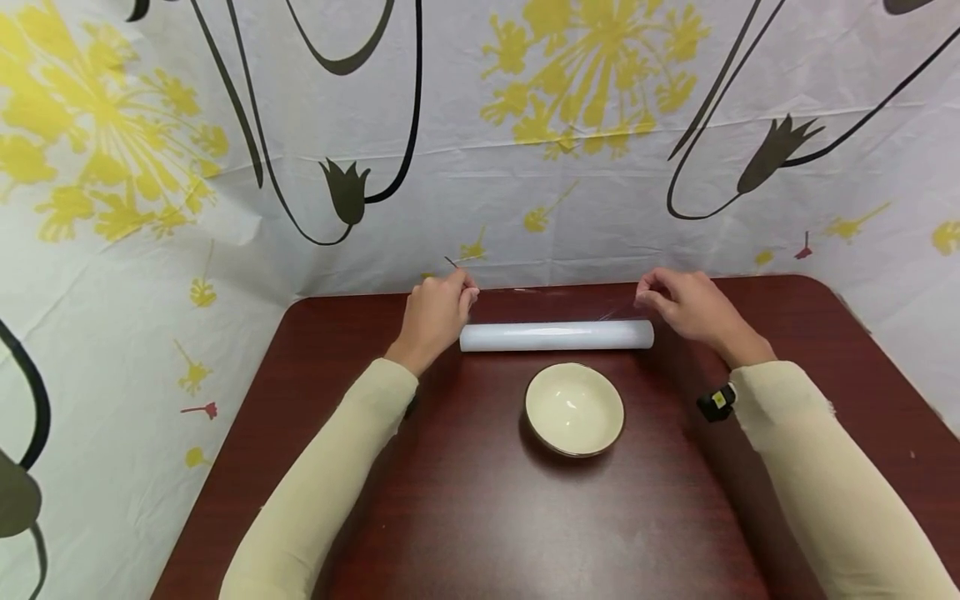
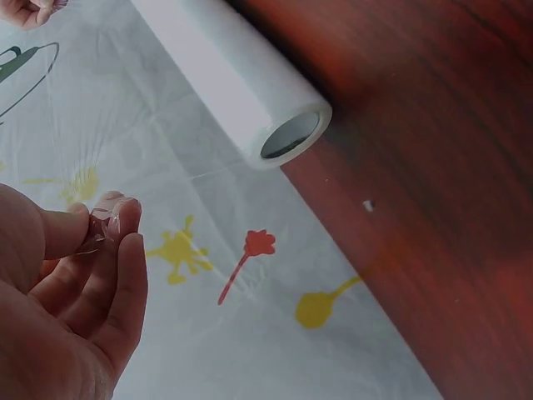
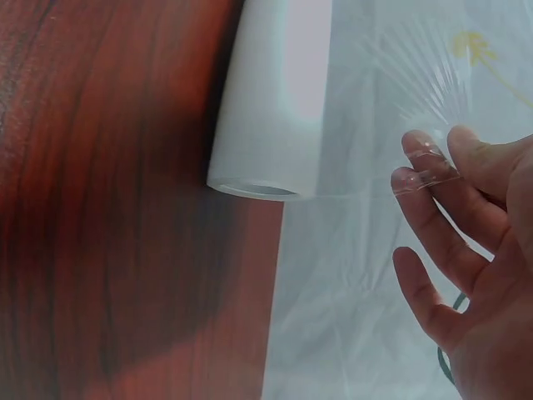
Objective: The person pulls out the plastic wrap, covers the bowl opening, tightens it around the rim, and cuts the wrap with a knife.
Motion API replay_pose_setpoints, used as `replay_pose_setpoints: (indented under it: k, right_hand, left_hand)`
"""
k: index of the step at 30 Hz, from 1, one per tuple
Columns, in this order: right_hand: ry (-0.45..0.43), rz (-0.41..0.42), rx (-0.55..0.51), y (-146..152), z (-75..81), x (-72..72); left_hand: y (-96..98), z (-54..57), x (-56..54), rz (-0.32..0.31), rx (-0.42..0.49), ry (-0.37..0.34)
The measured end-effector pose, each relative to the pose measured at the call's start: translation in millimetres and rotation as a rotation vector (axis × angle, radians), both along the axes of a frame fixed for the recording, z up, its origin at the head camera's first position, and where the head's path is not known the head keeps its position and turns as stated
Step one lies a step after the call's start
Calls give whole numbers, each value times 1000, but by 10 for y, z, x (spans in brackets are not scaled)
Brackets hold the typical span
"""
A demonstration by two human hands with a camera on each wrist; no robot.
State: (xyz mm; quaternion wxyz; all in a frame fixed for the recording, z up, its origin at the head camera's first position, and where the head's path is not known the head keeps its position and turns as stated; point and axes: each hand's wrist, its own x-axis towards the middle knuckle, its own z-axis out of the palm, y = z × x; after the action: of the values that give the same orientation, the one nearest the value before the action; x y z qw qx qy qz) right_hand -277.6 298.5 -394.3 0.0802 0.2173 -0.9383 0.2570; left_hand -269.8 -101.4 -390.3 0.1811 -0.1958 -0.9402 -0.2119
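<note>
A white roll of plastic wrap lies crosswise on the table, its hollow core end visible in both wrist views. Clear film runs from the roll, with fine creases fanning out near the fingers. My left hand pinches one corner of the film between thumb and fingertips, just beyond the roll's left end. At the other end, my right hand pinches the opposite corner, thumb against the fingers. A cream bowl with a dark rim stands upright on the near side of the roll.
The dark red wooden table ends just behind the roll. A white cloth with yellow flowers and dark stems hangs behind and along the sides. A small white speck lies on the table near the roll.
</note>
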Motion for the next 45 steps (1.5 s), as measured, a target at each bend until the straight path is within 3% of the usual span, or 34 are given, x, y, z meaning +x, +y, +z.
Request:
replay_pose_setpoints:
  k: [13,19,28,34,45]
  right_hand:
    - [-35,-5,4,-3,195,-43]
    - [-58,-21,-5,-4,282,-60]
    - [11,-21,10,-17,426,-110]
    - [6,-19,12,-33,527,-122]
    - [76,-19,42,10,661,-102]
  left_hand:
    - [-15,171,-16,10,-27,13]
    - [-22,236,-51,-4,-22,51]
    - [-37,399,-106,-5,-40,96]
    - [-43,493,-127,5,-34,105]
    - [-33,604,-136,-25,-54,129]
